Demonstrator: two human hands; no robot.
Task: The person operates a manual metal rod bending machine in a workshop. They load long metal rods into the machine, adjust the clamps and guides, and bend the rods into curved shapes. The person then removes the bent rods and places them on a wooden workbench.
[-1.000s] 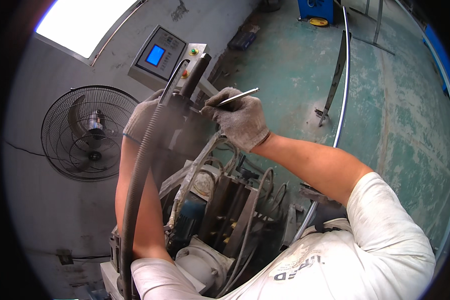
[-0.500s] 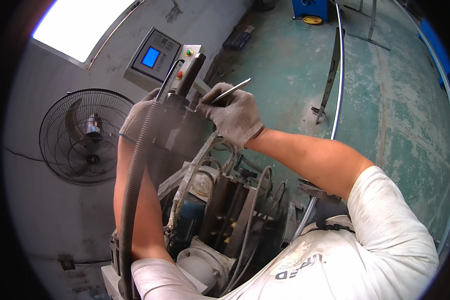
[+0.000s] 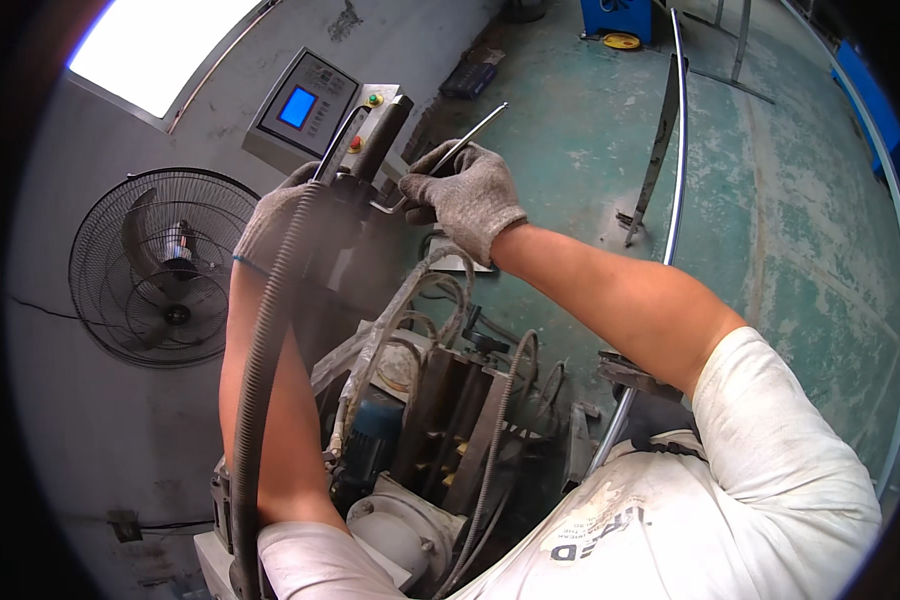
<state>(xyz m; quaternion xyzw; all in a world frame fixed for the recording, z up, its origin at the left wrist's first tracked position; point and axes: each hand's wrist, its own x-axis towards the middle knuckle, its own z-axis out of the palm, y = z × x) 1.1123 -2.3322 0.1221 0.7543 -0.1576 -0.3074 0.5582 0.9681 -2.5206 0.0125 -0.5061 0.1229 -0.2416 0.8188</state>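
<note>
**Snugly held, a bent metal rod reaches toward the machine head**

Just beside the dark machine head (image 3: 348,203), the gloved right hand (image 3: 465,198) has its fingers curled around a slim, bent metal rod (image 3: 484,123). The right hand's grip is narrow, closed on the rod's middle stretch: the long end sticks out above the knuckles, slanting up and away to the right, while the short, hooked end shows below the thumb side, pointing at the machine head. Whether that hooked tip is seated in anything is too small to tell.

On the far side of the head is the gloved left hand (image 3: 272,218), partly hidden by a ribbed hose (image 3: 275,330) that runs down along the left forearm. Its fingers are out of sight, so I cannot tell whether its grip is wide or narrow, or what it holds.

A black cylinder (image 3: 382,137) rises at a tilt from the head, near a control panel (image 3: 322,82) with a lit blue screen (image 3: 297,107). Below the hands sit cables and a blue motor (image 3: 374,424); a caged fan (image 3: 160,265) stands to the left, against the grey wall (image 3: 45,400).
</note>
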